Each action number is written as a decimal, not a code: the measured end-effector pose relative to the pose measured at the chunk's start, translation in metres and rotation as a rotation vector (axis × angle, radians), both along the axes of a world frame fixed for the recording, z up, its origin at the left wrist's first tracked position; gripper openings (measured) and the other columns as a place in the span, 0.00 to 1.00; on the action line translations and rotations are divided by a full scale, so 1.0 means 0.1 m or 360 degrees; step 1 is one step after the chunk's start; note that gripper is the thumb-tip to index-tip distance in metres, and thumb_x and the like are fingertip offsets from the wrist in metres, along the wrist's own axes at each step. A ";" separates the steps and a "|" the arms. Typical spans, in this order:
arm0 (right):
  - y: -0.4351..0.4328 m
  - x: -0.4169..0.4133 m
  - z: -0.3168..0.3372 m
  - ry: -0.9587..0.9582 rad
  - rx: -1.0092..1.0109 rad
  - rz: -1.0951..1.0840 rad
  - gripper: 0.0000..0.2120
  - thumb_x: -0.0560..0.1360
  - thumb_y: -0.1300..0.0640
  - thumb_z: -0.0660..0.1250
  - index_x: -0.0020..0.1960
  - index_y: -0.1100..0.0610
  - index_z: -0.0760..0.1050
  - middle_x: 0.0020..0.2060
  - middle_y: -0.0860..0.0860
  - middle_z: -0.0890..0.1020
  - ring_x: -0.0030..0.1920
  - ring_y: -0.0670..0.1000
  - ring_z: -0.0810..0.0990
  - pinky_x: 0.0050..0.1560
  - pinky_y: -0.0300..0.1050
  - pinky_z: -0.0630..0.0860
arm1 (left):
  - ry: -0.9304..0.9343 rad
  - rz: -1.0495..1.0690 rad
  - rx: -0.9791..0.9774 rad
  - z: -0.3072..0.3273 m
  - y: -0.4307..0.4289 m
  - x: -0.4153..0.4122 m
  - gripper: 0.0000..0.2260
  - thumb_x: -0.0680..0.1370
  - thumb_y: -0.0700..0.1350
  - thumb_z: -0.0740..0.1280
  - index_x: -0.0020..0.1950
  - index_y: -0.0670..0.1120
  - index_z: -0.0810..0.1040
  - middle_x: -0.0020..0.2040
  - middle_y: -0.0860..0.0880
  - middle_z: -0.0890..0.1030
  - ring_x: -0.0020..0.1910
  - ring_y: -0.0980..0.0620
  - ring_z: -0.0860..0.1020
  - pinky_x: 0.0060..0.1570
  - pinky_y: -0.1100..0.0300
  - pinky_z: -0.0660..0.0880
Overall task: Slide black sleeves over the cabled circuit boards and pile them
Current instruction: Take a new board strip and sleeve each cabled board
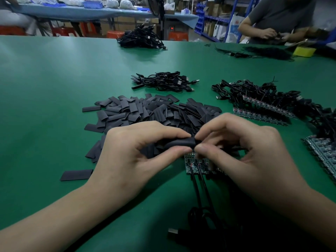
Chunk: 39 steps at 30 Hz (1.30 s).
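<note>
The left hand [131, 157] is pinching the black sleeve [180, 143] between thumb and forefinger; the right hand [251, 153] is gripping its right end, both hovering just above cabled circuit boards [198, 164] on the bench [54, 88].

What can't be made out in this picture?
All head view.
Inside the sleeve: any board there is hidden by the sleeve and by the fingers of the left hand and right hand.
Board strip: partly under the right hand.
Cables: dark, cut off by the bottom edge.
Other person: cut off by the top edge; hands blurred.
</note>
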State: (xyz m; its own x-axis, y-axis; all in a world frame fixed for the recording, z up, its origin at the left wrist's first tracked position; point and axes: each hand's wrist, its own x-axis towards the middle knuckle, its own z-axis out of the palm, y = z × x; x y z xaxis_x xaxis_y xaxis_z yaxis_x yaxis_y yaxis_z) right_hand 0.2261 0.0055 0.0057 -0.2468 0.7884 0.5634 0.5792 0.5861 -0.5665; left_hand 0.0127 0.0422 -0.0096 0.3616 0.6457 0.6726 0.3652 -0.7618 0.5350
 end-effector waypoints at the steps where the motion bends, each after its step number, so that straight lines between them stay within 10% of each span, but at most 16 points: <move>1: 0.00 0.00 0.00 0.0028 -0.0047 -0.0012 0.07 0.75 0.53 0.75 0.51 0.49 0.80 0.37 0.41 0.85 0.40 0.43 0.85 0.42 0.42 0.80 | -0.0026 0.0013 0.0001 0.01 0.00 0.00 0.09 0.74 0.49 0.75 0.52 0.50 0.86 0.46 0.57 0.85 0.46 0.60 0.83 0.49 0.68 0.75; 39: -0.05 -0.08 -0.02 0.0182 -0.0120 -0.0036 0.04 0.77 0.60 0.74 0.46 0.52 0.83 0.34 0.43 0.85 0.31 0.45 0.84 0.33 0.44 0.80 | -0.0306 0.0069 -0.0105 -0.02 0.01 0.03 0.24 0.73 0.54 0.75 0.67 0.51 0.78 0.58 0.54 0.81 0.59 0.48 0.81 0.60 0.51 0.78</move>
